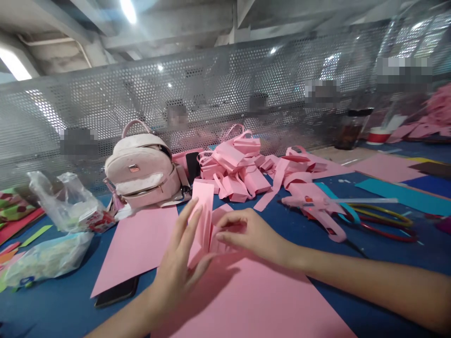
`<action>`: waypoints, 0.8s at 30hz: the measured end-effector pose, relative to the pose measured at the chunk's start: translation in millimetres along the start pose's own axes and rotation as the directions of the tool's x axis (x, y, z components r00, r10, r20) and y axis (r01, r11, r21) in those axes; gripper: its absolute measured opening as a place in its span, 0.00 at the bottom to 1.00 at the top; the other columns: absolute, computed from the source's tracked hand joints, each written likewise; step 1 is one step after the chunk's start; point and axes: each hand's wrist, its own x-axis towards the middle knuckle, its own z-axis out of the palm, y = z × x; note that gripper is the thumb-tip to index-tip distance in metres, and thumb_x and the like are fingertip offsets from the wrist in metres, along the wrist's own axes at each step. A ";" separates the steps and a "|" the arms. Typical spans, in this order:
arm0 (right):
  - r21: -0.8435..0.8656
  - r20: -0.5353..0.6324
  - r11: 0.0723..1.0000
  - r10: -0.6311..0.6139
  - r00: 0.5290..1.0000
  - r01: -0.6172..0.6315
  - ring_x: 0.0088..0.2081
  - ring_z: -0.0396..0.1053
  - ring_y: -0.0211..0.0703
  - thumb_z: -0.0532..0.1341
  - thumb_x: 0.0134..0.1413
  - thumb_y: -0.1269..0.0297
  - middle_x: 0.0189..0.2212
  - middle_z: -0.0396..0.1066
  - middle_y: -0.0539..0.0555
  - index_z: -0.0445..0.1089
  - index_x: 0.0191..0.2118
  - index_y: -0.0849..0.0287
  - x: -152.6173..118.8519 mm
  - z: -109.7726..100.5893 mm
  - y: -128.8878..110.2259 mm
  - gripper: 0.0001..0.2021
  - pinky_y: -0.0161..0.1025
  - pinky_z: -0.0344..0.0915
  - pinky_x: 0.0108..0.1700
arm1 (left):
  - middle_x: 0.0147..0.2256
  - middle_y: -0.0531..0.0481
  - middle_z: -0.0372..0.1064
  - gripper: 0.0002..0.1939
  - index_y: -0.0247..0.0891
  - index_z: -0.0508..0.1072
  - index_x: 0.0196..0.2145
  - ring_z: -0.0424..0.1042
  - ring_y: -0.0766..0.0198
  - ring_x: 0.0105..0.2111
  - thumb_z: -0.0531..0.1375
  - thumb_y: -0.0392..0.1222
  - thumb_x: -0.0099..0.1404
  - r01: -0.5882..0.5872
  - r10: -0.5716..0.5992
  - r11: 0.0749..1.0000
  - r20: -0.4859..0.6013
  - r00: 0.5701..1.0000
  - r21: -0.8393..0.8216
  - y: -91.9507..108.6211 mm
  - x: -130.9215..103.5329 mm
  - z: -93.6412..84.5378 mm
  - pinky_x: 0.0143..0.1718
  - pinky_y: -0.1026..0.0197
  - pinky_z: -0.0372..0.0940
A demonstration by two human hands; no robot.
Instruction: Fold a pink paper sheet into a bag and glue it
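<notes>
A folded piece of pink paper (203,197) stands upright in front of me, above a large flat pink sheet (246,300). My left hand (178,249) is at its left side, fingers stretched out along it and thumb apart below. From the right, my right hand (246,232) has its fingers bent and pinched on the paper's right part; the fingertips partly hide the folds there. Behind the hands lies a pile of small pink paper bags (236,166) with paper handles. A pink glue gun (313,202) rests on the table to the right.
Scissors with yellow and red handles (384,216) lie beside the glue gun. A pale backpack (141,164) stands at the back left, near plastic bags (52,253). Another pink sheet (141,244) partly covers a dark phone (118,293). A perforated metal screen (218,94) closes the back.
</notes>
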 end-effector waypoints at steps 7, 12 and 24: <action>0.231 0.022 0.970 0.069 0.997 -0.072 0.34 0.74 0.42 0.72 0.49 0.54 0.30 0.76 0.51 0.76 0.30 0.59 1.3 7.9 12.0 0.14 0.40 0.71 0.43 | 0.72 0.42 0.44 0.31 0.47 0.42 0.73 0.45 0.53 0.71 0.49 0.40 0.77 0.161 -0.132 0.972 0.171 0.976 -0.169 2.2 -21.7 20.4 0.68 0.40 0.49; 0.269 0.034 0.958 0.093 0.995 -0.099 0.36 0.74 0.42 0.71 0.51 0.57 0.31 0.77 0.51 0.76 0.31 0.59 -0.8 11.9 19.9 0.11 0.40 0.70 0.45 | 0.71 0.45 0.49 0.29 0.50 0.45 0.72 0.48 0.56 0.70 0.49 0.40 0.78 0.184 -0.153 0.958 0.149 0.977 -0.220 4.9 -20.2 22.0 0.67 0.40 0.53; 0.254 0.043 0.963 0.084 0.996 -0.092 0.34 0.72 0.39 0.70 0.53 0.60 0.29 0.75 0.49 0.75 0.30 0.59 -6.2 18.2 11.9 0.09 0.37 0.69 0.41 | 0.64 0.37 0.64 0.22 0.32 0.65 0.61 0.55 0.56 0.69 0.48 0.25 0.72 -0.133 0.117 0.985 0.142 0.983 0.113 2.8 -8.3 16.2 0.71 0.39 0.41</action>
